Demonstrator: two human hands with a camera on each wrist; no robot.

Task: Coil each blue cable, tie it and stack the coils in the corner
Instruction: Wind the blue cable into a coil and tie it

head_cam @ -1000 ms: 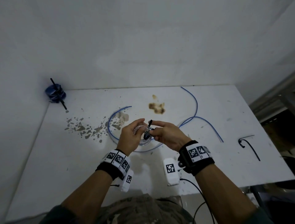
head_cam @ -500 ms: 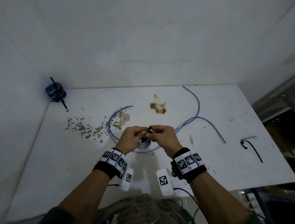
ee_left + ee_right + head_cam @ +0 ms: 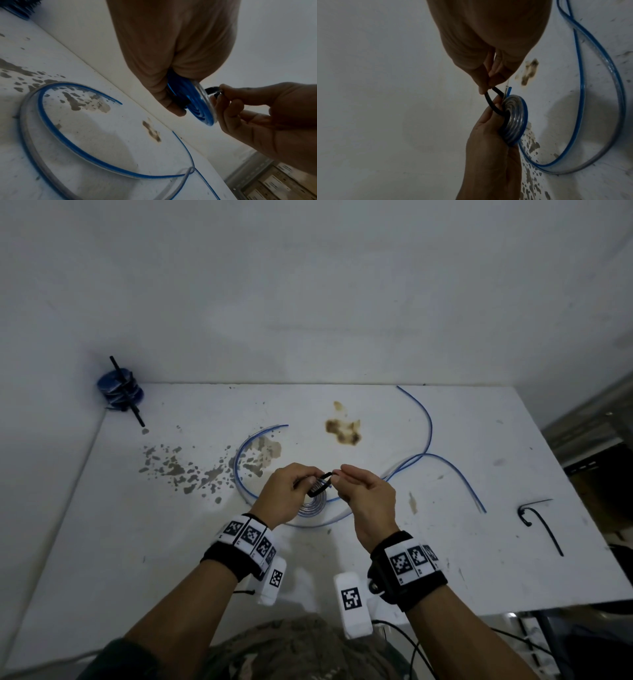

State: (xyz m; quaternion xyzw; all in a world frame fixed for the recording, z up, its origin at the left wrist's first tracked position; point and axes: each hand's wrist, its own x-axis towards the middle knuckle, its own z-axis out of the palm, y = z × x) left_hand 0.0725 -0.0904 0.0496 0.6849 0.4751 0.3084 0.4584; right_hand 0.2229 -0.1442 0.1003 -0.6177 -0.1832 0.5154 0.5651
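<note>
Above the stained white table (image 3: 445,542), the left hand (image 3: 281,498) grips a coil (image 3: 313,505) while the right hand (image 3: 363,491) pinches its black tie (image 3: 323,481).

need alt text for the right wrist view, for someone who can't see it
Seen from the wrist, the right hand pinches a black tie looped through a flat spiral coil of blue cable, which the left hand holds from below. Behind them another blue cable curves loose across a stained white table.

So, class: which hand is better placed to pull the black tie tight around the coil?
The right hand: it already pinches the black tie looped through the coil, while the left hand grips the coil.
</note>
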